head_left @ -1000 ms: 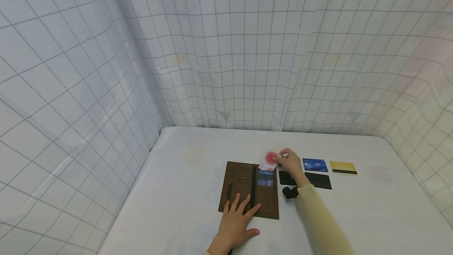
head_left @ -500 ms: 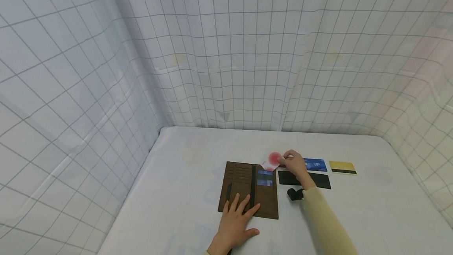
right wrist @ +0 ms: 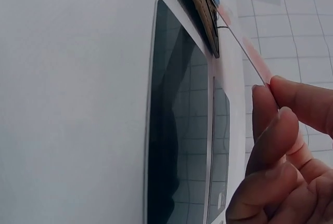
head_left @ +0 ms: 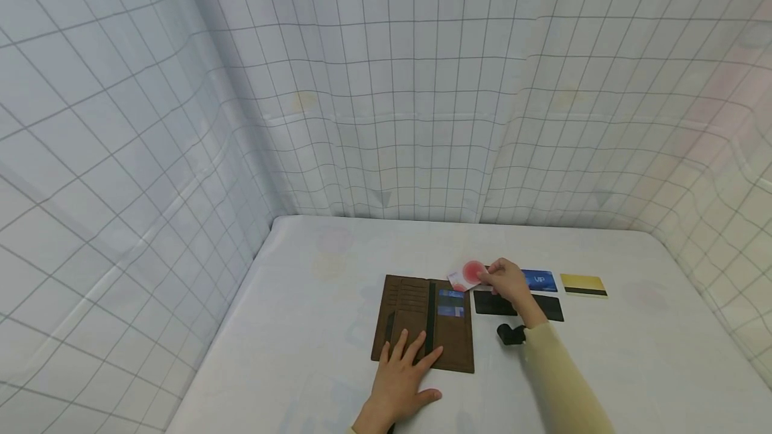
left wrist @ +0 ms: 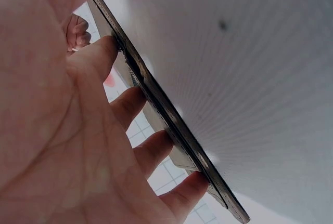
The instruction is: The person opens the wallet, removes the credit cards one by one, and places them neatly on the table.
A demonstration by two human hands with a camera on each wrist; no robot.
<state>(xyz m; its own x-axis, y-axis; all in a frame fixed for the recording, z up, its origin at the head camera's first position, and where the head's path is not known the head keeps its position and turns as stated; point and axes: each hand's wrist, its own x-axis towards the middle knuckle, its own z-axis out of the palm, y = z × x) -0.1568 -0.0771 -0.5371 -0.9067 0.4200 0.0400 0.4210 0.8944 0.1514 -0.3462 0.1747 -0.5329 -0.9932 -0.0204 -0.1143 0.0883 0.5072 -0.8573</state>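
Note:
A brown wallet [head_left: 455, 350] lies unfolded on the white table, with blue cards [head_left: 451, 307] showing in its right half. My left hand [head_left: 396, 384] rests on the wallet's near edge with fingers spread; in the left wrist view its fingertips touch the leather [left wrist: 156, 104]. Between thumb and fingers, my right hand [head_left: 508, 280] pinches a white card with a red circle [head_left: 472, 272]. That card [right wrist: 247, 50] is tilted, and its far corner overlaps the wallet's top right corner in the head view. In the right wrist view, the right hand [right wrist: 286, 146] grips it at one end.
Dark glossy cards [head_left: 494, 303] lie right of the wallet, partly under my right forearm in the head view. Behind them are a blue VIP card [head_left: 542, 280] and a gold card with a black stripe [head_left: 584, 284]. Gridded white curtains [head_left: 422, 119] surround the table's back and sides.
My right hand has moved right and slightly nearer, carrying the red-circle card away from above the wallet's slot. The left hand and wallet stay put.

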